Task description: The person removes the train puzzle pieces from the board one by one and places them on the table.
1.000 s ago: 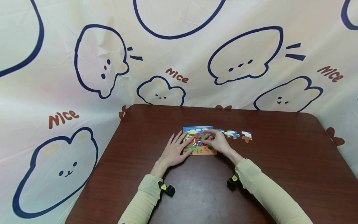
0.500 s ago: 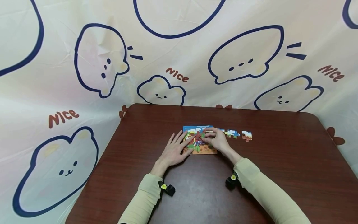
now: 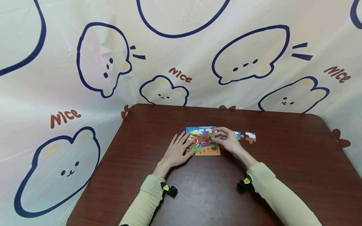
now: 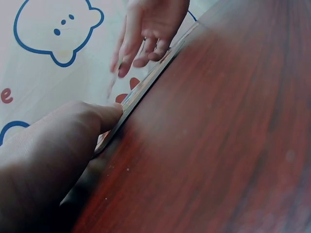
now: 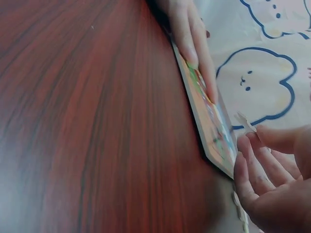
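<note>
A colourful jigsaw puzzle board (image 3: 207, 153) with a blue sky and an orange lower edge lies on the table. My left hand (image 3: 176, 153) rests spread over its left side, fingers straight. In the left wrist view the left thumb (image 4: 111, 116) presses at the board's near edge. My right hand (image 3: 231, 142) is over the right edge of the board, thumb and fingertips together. Between them it pinches a thin puzzle piece (image 5: 247, 123), held edge-on and raised above the board in the right wrist view.
To the right of the board lie loose puzzle pieces, one with sky and brown (image 3: 250, 137) and a blue one (image 3: 239, 135) partly behind the right hand. A brown wooden table (image 3: 158, 125) bears everything. A printed cloth (image 3: 198, 56) hangs behind it.
My right hand has shifted right, from the board's middle to its right edge, and now covers some loose pieces. The left hand stays in place on the board.
</note>
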